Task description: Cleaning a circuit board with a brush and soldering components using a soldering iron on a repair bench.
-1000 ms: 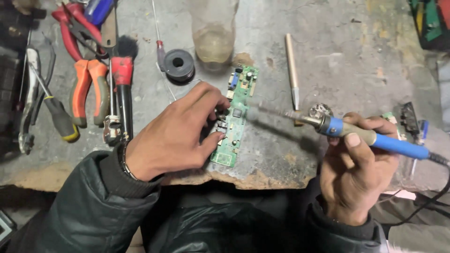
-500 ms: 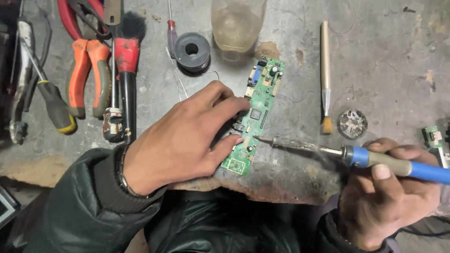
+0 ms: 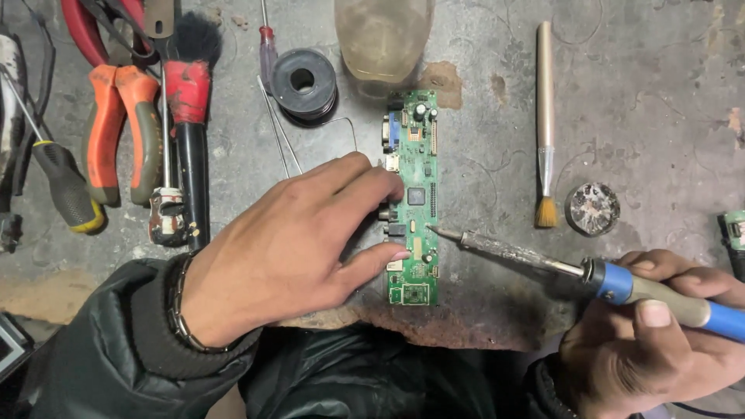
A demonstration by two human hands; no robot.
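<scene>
At the front edge of the desk (image 3: 636, 93), I am pressing my left hand (image 3: 291, 248) flat beside the green circuit board (image 3: 415, 198), fingertips resting against its left edge and connectors, nothing gripped. My right hand (image 3: 660, 334) is clenching around the blue-handled soldering iron (image 3: 621, 283), and its tip is now touching the board's lower half, just right of the small components there. A second ago that tip was hanging off to the right, clear of the board; half a second ago it was sliding in along the board's lower end. The board has also swung from a slant to nearly upright in my view, so I judge that I am beginning to heat a joint.

Just above my left hand, a spool of solder wire (image 3: 303, 81) is lying with a loose strand curling toward the board. Beyond the board a cloudy glass jar (image 3: 384, 39) is standing. To the right, a slim wooden brush (image 3: 545, 124) is lying upright beside a small round tin (image 3: 592, 208). Far left, orange-handled pliers (image 3: 120, 132), a red-and-black brush (image 3: 186, 116) and a yellow-and-black screwdriver (image 3: 62, 182) are resting. No package or label is readable from here.
</scene>
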